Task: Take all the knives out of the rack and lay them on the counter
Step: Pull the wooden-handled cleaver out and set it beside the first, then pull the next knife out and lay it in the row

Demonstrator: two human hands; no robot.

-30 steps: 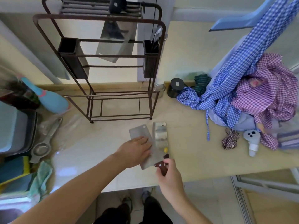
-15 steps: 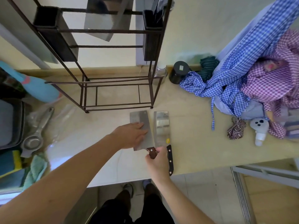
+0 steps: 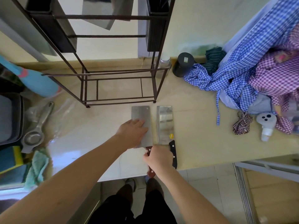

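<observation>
Two cleavers lie side by side on the beige counter (image 3: 202, 143), blades pointing away from me. The left cleaver (image 3: 141, 113) has a brown wooden handle; my left hand (image 3: 132, 133) rests flat on its blade and my right hand (image 3: 159, 159) grips its handle. The right cleaver (image 3: 165, 123) has a black handle and lies free, just right of my right hand. Behind them stands the dark metal rack (image 3: 103, 75). A third cleaver blade (image 3: 103, 15) still hangs in its top, and dark knife handles (image 3: 159, 4) stick up from the right-hand holder.
A black cup (image 3: 182, 64) and a clear bottle (image 3: 163, 63) stand behind the rack's right foot. Checked cloths (image 3: 252, 70) pile up at the right, with a small white figure (image 3: 267, 125). A metal strainer (image 3: 34, 135), green cloth (image 3: 38, 168) and blue bottle (image 3: 37, 81) lie left.
The brown-handled cleaver has been turned from a slant to lie straight, parallel to the black-handled one. Both hands stayed on it. The camera has tilted down and closer.
</observation>
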